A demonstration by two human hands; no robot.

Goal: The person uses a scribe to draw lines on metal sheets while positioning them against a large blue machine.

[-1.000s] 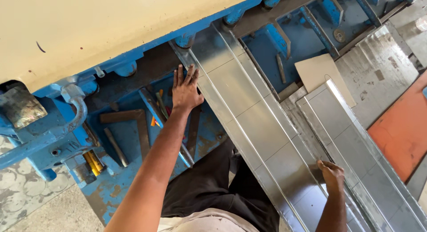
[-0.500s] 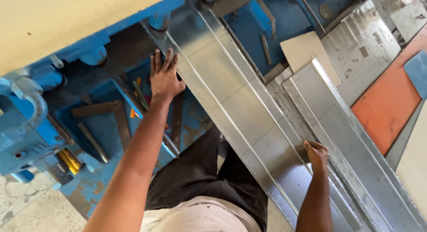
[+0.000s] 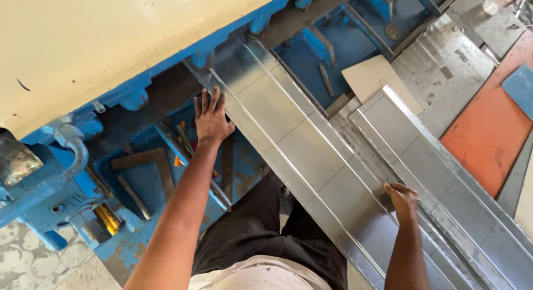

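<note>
Steadying a long metal sheet point(image 3: 300, 151) under the blue machine point(image 3: 139, 95).
Left hand point(image 3: 212, 118), fingers spread flat, presses its 10 o'clock edge; right hand point(image 3: 402, 199), fingers curled, grips its 4 o'clock edge.

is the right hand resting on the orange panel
No, the right hand sits on the edge of the long metal sheet fed into the blue machine, while the orange panel lies apart, farther to the right.

long shiny folded metal sheet point(image 3: 300, 140), lying diagonally

Cream press beam point(image 3: 111, 40) blocks everything ahead; open room over the long metal sheet point(image 3: 311, 151), second sheet point(image 3: 438, 173) crowding its right edge.
</note>
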